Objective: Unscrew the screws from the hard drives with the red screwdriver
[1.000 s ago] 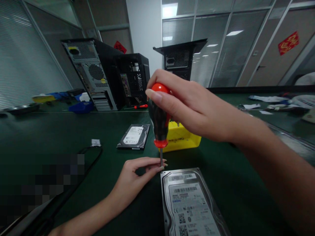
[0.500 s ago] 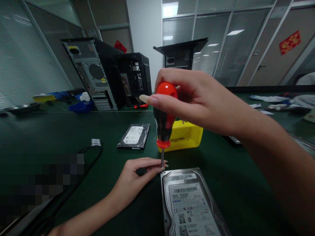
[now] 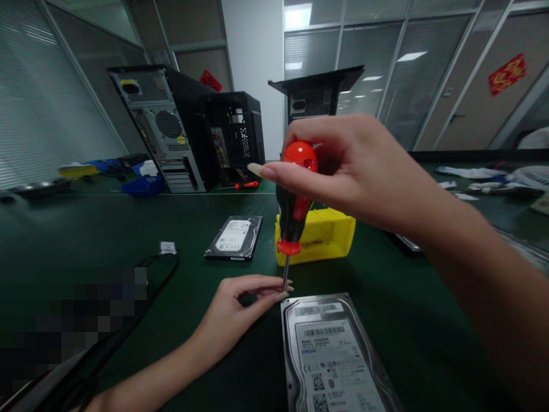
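A screwdriver [image 3: 295, 214] with a red and black handle stands nearly upright, its top leaning a little to the right. My right hand [image 3: 349, 166] is closed around the upper part of the handle, thumb stretched across it. Low on the metal shaft, the fingertips of my left hand [image 3: 244, 306] pinch around it. The screwdriver's tip is hidden by those fingers, close to the top left corner of a silver hard drive [image 3: 338, 355] with a white label. That drive lies flat on the dark green table, label up.
Behind the screwdriver, a yellow bin [image 3: 343, 240] holds small dark pieces. Another hard drive [image 3: 235, 237] lies left of it. Computer cases [image 3: 191, 126] stand at the back, near a second screwdriver [image 3: 246, 185]. A black cable [image 3: 160, 280] runs along the left.
The screwdriver's handle has tipped slightly to the right, with my right hand shifting along with it. My left hand and the hard drive stay almost where they were.
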A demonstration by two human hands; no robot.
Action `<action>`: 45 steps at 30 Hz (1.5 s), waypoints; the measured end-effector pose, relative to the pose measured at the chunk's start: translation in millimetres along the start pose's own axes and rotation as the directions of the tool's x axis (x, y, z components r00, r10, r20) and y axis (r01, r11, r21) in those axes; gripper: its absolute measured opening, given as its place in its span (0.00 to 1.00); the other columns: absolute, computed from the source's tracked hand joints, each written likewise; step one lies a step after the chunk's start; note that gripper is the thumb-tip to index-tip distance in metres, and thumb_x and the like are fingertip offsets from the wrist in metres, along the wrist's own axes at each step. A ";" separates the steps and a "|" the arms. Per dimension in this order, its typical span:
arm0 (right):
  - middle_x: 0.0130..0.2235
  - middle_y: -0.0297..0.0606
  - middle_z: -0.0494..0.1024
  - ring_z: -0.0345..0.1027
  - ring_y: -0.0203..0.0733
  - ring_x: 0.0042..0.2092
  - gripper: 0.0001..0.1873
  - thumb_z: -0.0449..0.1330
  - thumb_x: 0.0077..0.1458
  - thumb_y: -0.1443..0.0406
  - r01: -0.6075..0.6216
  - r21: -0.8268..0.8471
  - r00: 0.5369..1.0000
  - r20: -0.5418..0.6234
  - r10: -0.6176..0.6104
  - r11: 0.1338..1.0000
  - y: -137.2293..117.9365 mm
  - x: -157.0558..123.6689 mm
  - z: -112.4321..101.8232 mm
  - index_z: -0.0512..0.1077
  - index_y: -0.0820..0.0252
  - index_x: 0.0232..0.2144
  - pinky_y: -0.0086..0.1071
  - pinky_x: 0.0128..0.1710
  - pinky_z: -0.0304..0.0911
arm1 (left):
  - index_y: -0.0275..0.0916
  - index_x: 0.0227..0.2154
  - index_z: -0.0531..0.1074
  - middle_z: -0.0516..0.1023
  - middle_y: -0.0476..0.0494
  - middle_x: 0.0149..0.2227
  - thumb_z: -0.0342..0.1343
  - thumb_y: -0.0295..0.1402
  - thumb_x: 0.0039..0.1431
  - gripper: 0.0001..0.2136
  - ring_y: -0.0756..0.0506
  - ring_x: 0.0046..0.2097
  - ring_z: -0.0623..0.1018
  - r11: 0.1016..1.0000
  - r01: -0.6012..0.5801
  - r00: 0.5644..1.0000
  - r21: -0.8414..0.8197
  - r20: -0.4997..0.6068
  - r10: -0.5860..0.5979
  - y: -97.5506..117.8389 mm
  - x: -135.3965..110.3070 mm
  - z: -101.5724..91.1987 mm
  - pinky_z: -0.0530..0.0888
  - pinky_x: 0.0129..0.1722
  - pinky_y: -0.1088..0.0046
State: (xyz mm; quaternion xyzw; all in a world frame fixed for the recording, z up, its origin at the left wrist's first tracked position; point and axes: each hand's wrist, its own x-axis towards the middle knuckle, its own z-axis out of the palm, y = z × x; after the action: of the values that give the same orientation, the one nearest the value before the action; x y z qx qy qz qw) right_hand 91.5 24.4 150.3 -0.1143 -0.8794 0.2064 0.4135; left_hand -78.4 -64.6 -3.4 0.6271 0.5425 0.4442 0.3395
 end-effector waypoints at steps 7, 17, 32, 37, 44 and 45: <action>0.29 0.28 0.69 0.68 0.31 0.33 0.11 0.54 0.58 0.60 -0.089 0.021 0.986 0.140 0.085 0.996 0.6 -4.4 -6.0 0.72 0.60 0.35 0.22 0.28 0.59 | 0.40 0.37 0.78 0.80 0.47 0.39 0.59 0.31 0.55 0.08 0.47 0.41 0.79 0.999 0.016 1.000 -0.051 0.007 -0.016 -0.4 1.1 -0.1 0.75 0.42 0.76; 0.28 0.29 0.67 0.66 0.32 0.34 0.11 0.60 0.54 0.59 -0.118 0.326 0.993 0.049 0.108 0.938 0.8 -0.1 14.1 0.72 0.61 0.27 0.22 0.29 0.59 | 0.35 0.39 0.76 0.80 0.43 0.38 0.59 0.31 0.54 0.10 0.46 0.41 0.79 0.961 0.154 0.986 -0.228 0.093 -0.136 7.0 5.7 0.1 0.75 0.45 0.72; 0.31 0.31 0.71 0.71 0.36 0.33 0.19 0.63 0.50 0.59 -0.379 0.621 0.891 0.045 0.452 0.685 7.3 3.6 31.1 0.63 0.59 0.42 0.28 0.31 0.67 | 0.36 0.39 0.76 0.80 0.42 0.39 0.50 0.37 0.63 0.13 0.48 0.39 0.78 0.972 0.132 0.989 -0.193 0.088 -0.117 1.5 4.6 -2.5 0.72 0.37 0.77; 0.28 0.31 0.70 0.67 0.32 0.33 0.12 0.62 0.52 0.58 -0.392 0.681 0.913 0.205 0.352 0.619 6.8 1.0 29.0 0.69 0.62 0.28 0.26 0.35 0.66 | 0.35 0.38 0.77 0.80 0.42 0.37 0.49 0.38 0.63 0.14 0.47 0.38 0.78 0.969 0.132 0.990 -0.210 0.073 -0.119 3.2 5.3 -2.2 0.72 0.36 0.76; 0.30 0.33 0.73 0.69 0.32 0.33 0.09 0.53 0.60 0.64 -0.415 0.770 0.869 0.177 0.462 0.485 0.7 5.8 31.3 0.70 0.63 0.34 0.27 0.35 0.68 | 0.35 0.38 0.77 0.80 0.41 0.39 0.49 0.40 0.63 0.15 0.47 0.38 0.78 0.962 0.137 0.990 -0.238 0.052 -0.128 1.0 5.0 -3.1 0.71 0.36 0.75; 0.32 0.35 0.73 0.70 0.33 0.34 0.09 0.52 0.61 0.64 -0.411 0.778 0.857 0.152 0.492 0.475 0.2 6.0 33.1 0.69 0.63 0.36 0.28 0.35 0.68 | 0.35 0.38 0.77 0.80 0.41 0.39 0.49 0.40 0.63 0.16 0.47 0.38 0.78 0.962 0.136 0.991 -0.238 0.049 -0.128 1.0 4.9 -3.2 0.71 0.35 0.75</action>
State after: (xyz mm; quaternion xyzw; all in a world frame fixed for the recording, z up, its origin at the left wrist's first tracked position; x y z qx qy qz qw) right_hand 62.0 17.9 135.4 -0.1575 -0.6142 0.6669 0.3913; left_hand -80.9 -60.1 -0.3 0.5510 0.5192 0.4728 0.4509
